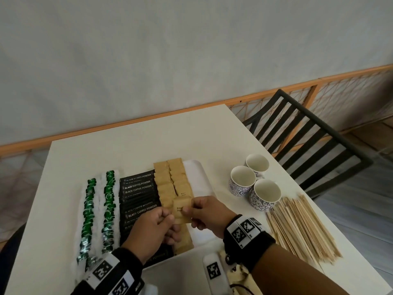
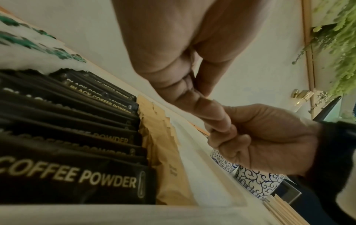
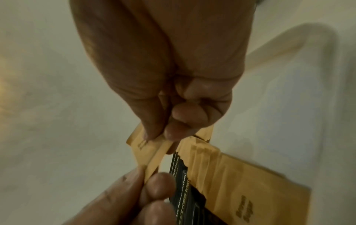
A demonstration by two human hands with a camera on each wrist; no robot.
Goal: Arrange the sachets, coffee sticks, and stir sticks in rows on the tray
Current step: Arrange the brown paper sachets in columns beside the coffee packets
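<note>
In the head view, both hands meet over the near part of the white tray. The left hand and the right hand pinch one brown sugar sachet between them, the left at its left edge and the right at its right edge. The sachet is above the two rows of brown sachets that lie on the tray and run away from the hands. To the left of the left hand lie the black coffee sticks, and further left two rows of green and white sachets. To the right of the right hand, on the table, stand three patterned cups, and nearer the right wrist lies a heap of wooden stir sticks, outside the tray.

In the left wrist view, the left hand has its fingers curled and touching those of the right hand. The held sachet is hidden here. Below them are the black coffee sticks and the brown rows.

In the right wrist view, the thumb and fingers of the right hand grip the top edge of the brown sugar sachet. The fingertips of the left hand hold its other edge.
</note>
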